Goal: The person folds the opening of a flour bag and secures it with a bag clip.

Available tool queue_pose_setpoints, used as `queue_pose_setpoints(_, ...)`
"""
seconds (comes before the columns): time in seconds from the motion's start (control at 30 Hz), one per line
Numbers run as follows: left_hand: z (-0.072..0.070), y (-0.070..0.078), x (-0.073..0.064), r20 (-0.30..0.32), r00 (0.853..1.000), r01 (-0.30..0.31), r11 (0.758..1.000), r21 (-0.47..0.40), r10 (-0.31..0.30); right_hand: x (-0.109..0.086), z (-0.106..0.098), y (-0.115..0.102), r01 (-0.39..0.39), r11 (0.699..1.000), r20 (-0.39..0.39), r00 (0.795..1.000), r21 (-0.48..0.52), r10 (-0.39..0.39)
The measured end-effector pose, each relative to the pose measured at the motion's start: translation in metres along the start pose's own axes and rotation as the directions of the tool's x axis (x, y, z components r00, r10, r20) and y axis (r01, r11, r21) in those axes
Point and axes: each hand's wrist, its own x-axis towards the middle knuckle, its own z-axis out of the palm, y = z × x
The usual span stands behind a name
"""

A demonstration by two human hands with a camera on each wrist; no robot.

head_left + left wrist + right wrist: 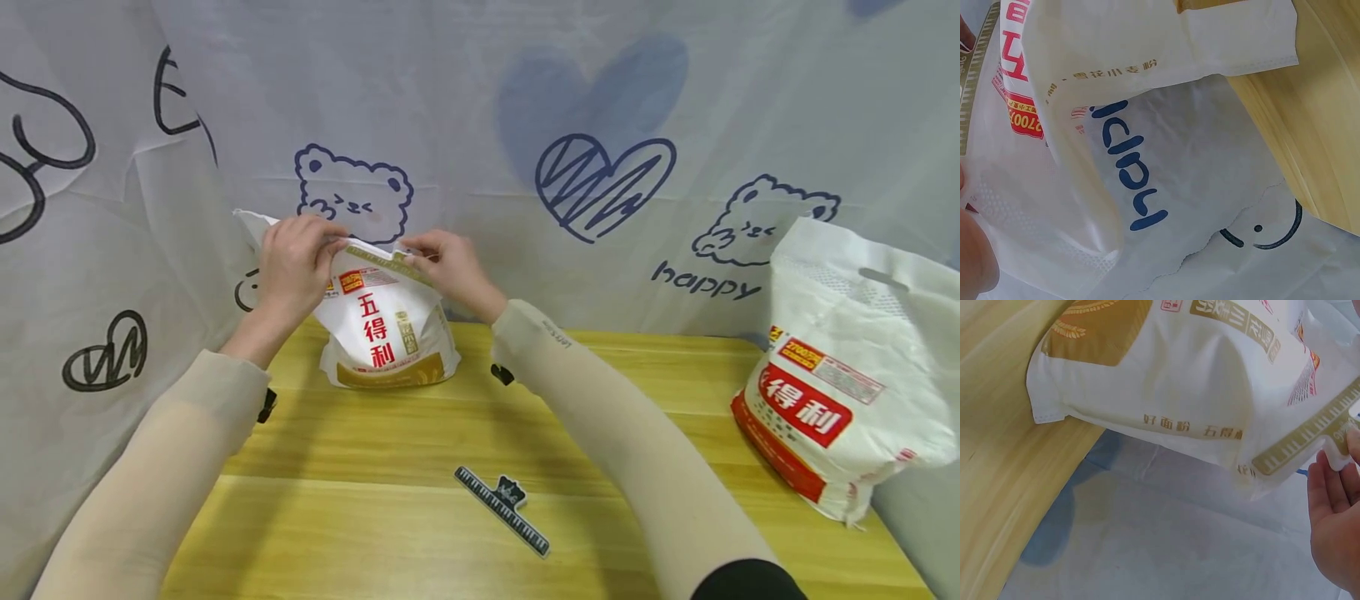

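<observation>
A white flour bag (386, 333) with red and gold print stands upright at the back left of the table. Across its folded top lies a long gold clip (367, 255), its striped bar also showing along the bag in the right wrist view (1304, 439). My left hand (294, 262) grips the bag's top near the clip's left end. With thumb and fingers, my right hand (459, 268) pinches the clip's raised handle. At the edge of the left wrist view only parts of the left fingers (975, 256) show.
On the front of the wooden table (337, 517) lies a black clip (504, 510) with a ruler-like bar. A second white flour bag (847, 375) with red print leans at the right edge. A printed cloth (480, 108) hangs behind the table and along its left side.
</observation>
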Motion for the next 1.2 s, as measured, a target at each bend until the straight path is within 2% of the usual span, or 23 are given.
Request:
queue_pose_setpoints(0.43,0.004,0.006,-0.001,-0.009,1.0,-0.019,1.0,-0.001,0.019,-0.012,-0.002,0.003,-0.013,0.999,0.01,1.0,-0.051,0.013)
queue_pose_setpoints(0.67,0.005,0.013,-0.007,0.054,0.998,0.036,0.999,0.013,-0.036,-0.023,-0.008,0.006,-0.002,0.996,0.034,0.999,-0.092,0.005)
queue_pose_setpoints(0.77,0.007,0.016,-0.01,0.06,0.996,0.061,0.998,0.033,-0.063,-0.028,-0.011,0.006,0.009,0.997,0.018,1.0,-0.071,-0.008)
queue_pose_setpoints(0.87,0.009,0.02,-0.013,0.033,0.995,0.089,0.996,0.027,-0.09,-0.034,-0.013,0.008,0.009,1.0,-0.014,1.0,0.022,-0.009)
queue_pose_setpoints(1.03,0.015,0.028,-0.022,-0.064,0.991,0.121,0.993,0.0,-0.121,-0.047,-0.015,0.012,0.011,0.986,-0.082,0.997,0.169,0.003)
queue_pose_setpoints(1.2,0.024,0.041,-0.028,-0.142,0.978,0.148,0.988,-0.035,-0.151,-0.06,-0.021,0.017,0.051,0.969,-0.163,0.987,0.243,-0.011)
